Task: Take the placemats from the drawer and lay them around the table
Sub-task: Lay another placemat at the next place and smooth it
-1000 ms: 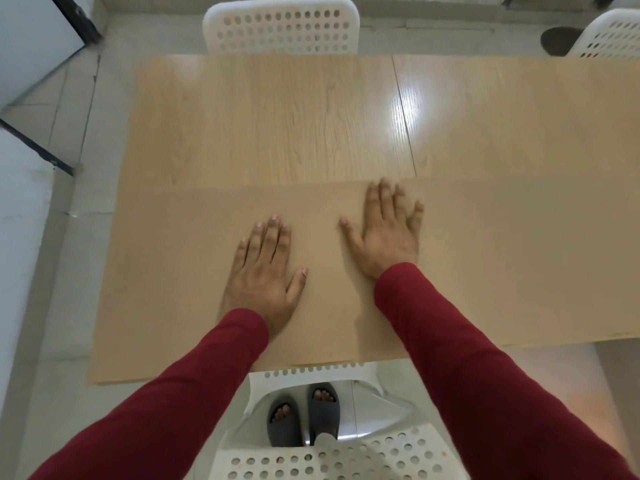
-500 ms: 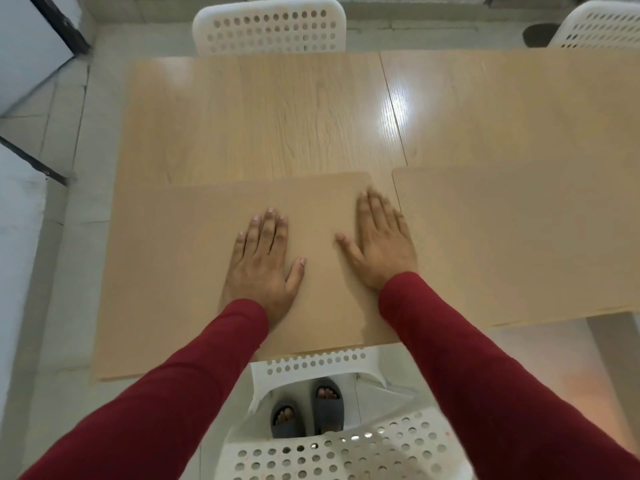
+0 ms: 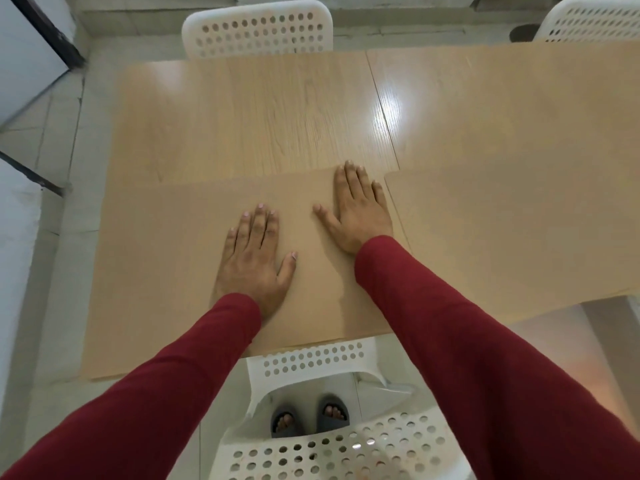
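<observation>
Wooden table (image 3: 277, 109), left hand (image 3: 254, 261), right hand (image 3: 358, 211) flat (fingers straight) on placemat (image 3: 156, 271)

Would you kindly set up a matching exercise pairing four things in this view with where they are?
Things:
1. left hand
2. right hand
3. second placemat
4. far chair

Places:
A. beyond the table's far edge
B. flat near the middle of the near placemat
C. by the near placemat's right edge
D. to the right, across a narrow gap

Pairs: 1-B, 2-C, 3-D, 4-A
</observation>
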